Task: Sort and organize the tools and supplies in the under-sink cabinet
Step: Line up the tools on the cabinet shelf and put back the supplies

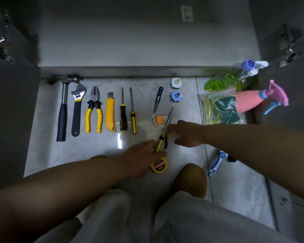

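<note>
Six tools (110, 113) in a row, bare floor (144, 95) beside. Our left hand (139, 153) grips a screwdriver (159, 143); right hand (188, 135) spread alongside.

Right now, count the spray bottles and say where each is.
2. The green bottle lies at the far right, furthest back; the pink bottle lies just nearer, overlapping the bag of sponges. More could sit out of frame.
</note>
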### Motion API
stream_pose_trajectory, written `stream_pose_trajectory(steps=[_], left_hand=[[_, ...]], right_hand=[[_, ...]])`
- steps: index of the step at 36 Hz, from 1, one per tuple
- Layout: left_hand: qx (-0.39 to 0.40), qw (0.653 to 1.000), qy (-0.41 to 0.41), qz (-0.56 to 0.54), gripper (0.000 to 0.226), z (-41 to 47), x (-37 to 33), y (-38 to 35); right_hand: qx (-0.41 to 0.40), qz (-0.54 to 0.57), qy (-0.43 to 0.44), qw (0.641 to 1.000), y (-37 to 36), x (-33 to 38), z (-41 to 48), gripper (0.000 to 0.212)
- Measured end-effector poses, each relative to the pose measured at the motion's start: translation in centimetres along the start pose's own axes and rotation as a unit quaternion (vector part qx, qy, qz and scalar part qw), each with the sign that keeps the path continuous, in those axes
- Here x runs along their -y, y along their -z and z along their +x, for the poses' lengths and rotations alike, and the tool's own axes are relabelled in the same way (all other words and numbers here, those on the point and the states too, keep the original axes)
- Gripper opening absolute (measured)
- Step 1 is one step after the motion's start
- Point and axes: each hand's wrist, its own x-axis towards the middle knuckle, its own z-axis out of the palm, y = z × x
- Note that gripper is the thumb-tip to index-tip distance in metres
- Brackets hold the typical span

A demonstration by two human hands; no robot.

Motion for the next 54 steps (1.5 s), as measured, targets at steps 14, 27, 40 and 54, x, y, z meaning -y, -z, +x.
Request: stream_pose_trajectory(steps=[14, 27, 40, 54], left_hand=[[-0.077, 0.972, 0.077, -0.208, 0.008, 2.0, -0.7, 3.3], [-0.261, 0.825, 0.141, -0.481, 0.020, 1.2, 1.2, 3.8], [-0.350, 0.790, 0.222, -0.452, 0.017, 0.9, 3.4, 5.5], [-0.284, 0.865, 0.230, -0.344, 0.048, 0.6, 3.0, 5.9]], right_hand=[[-0.158, 0.155, -0.090, 0.971, -3.2, 0.4, 1.0, 0.009], [-0.274, 0.317, 0.028, 0.907, -1.1, 2.9, 0.7, 0.017], [-0.232, 0.401, 0.013, 0.886, 1.3, 4.2, 3.3, 0.006], [-0.214, 0.160, -0.045, 0.963, 1.0, 3.4, 6.6, 0.036]])
